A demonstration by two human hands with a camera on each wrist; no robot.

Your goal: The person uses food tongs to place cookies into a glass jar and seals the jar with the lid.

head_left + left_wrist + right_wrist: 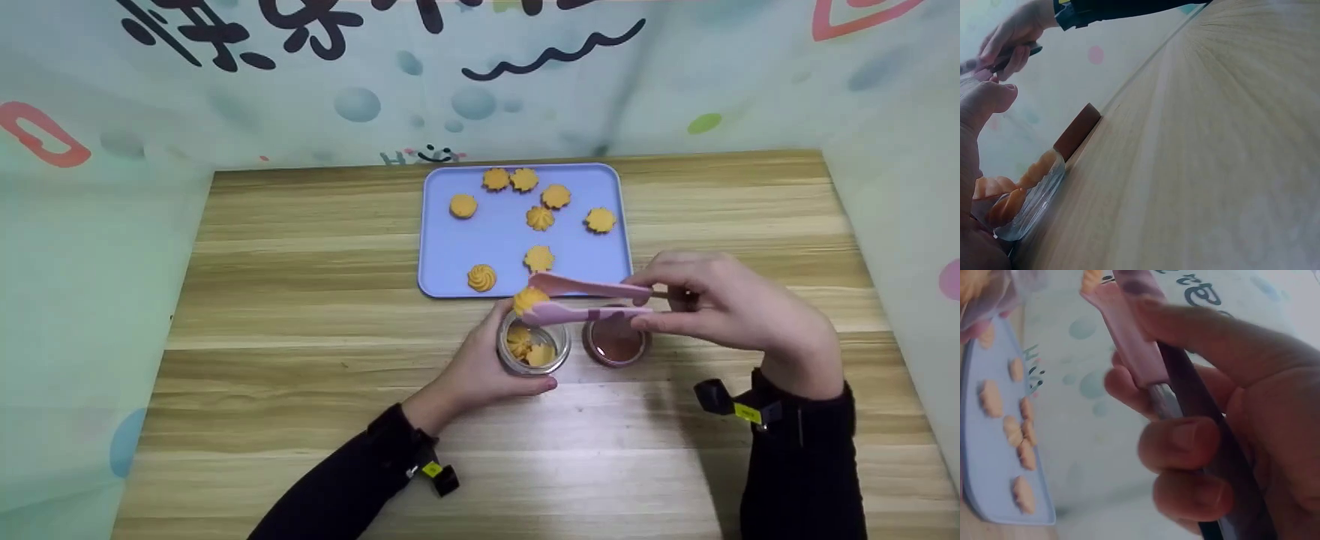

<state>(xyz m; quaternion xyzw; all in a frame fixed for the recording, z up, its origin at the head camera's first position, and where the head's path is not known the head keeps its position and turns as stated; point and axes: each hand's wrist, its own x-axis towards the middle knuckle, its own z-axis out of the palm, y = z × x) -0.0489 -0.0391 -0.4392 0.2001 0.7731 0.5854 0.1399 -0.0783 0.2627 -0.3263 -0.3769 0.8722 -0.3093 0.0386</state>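
Right hand [720, 300] squeezes pink tongs [585, 300] on 1 cookie [529, 298]; left hand [480, 367] grips the glass jar [532, 349]. Center the cookie over the mouth before easing the squeeze.

Soft, even light fills the head view, and the desk [300, 300] shows a pale sheen just below the glass jar [532, 349]. Faint shadows lie on the wood to the right of the jar, under the right hand [720, 307]. The backdrop lettering beyond the desk is smeared. Both wrist views are dimmer, hazy and washed out; the fingers [1196, 444] closest to the right wrist lens are out of focus.
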